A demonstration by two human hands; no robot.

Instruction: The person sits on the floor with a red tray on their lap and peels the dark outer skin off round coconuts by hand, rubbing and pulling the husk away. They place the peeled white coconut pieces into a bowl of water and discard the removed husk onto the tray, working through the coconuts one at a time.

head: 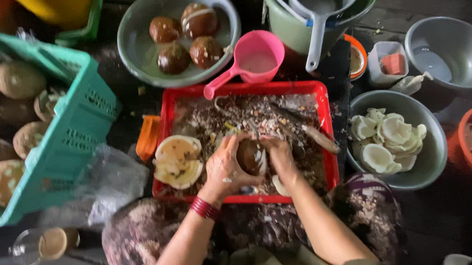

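Left hand (224, 168) and right hand (279, 156) both clamped on round brown coconut (250, 156), over red plastic tray (244, 89); pale halved shells (178, 162) just left.

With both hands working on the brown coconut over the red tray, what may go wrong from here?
1. The left hand and right hand press close together on the round coconut; it may slip, and any tool between them, not clearly visible, may hurt a finger.
2. The red tray is full of husk scraps, so pieces may spill over its edge.
3. The pink scoop rests near the tray edge and may tip.
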